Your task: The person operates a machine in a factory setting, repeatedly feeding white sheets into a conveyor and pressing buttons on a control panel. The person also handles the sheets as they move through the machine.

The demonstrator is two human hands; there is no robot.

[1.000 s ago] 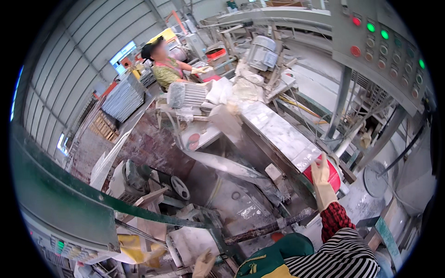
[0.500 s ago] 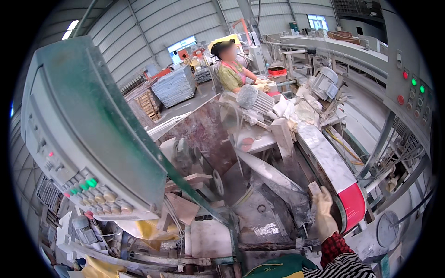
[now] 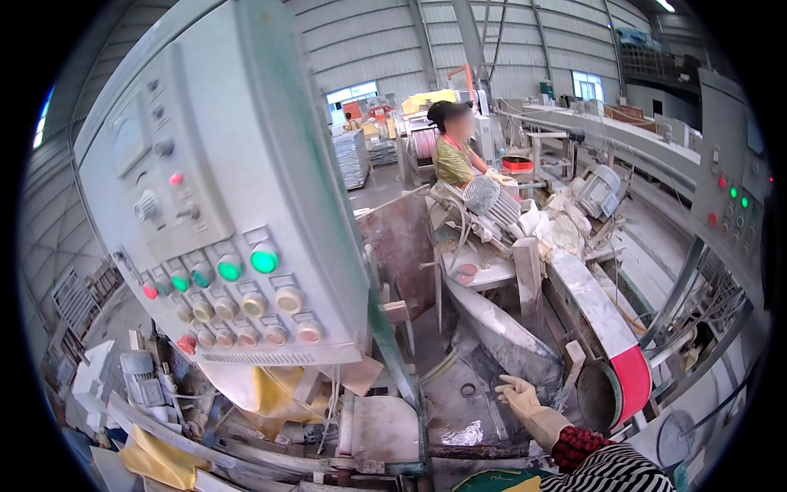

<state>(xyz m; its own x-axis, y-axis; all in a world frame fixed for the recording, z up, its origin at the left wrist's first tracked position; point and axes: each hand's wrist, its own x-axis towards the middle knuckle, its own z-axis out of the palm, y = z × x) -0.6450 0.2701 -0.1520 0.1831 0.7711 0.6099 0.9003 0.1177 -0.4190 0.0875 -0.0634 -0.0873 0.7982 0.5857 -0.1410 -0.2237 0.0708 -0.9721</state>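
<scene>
My right hand (image 3: 531, 404), in a pale cream glove with a red-and-black checked cuff, reaches in from the lower right. Its fingers stretch apart toward the left, and no object shows in them. Below the hand lies a dusty grey machine bed (image 3: 471, 385) with a dark ring on it. Just beyond the fingers a long, dust-coated curved metal guard (image 3: 512, 332) slopes down. Close to the wrist, a narrow pale strip (image 3: 571, 373) stands tilted beside the belt's end roller. My left hand is out of view.
A large grey control cabinet (image 3: 221, 180) with lit green buttons fills the left. On the right runs a belt conveyor (image 3: 590, 303) with a red end (image 3: 631, 377). A second control panel (image 3: 730, 189) hangs beyond it. A co-worker (image 3: 455, 160) stands across the machine, near dusty motors (image 3: 492, 202).
My right hand has drawn back from a small pale piece at its fingertips and swung lower left, over the machine bed. My view has turned left, bringing the cabinet's buttons round to face me.
</scene>
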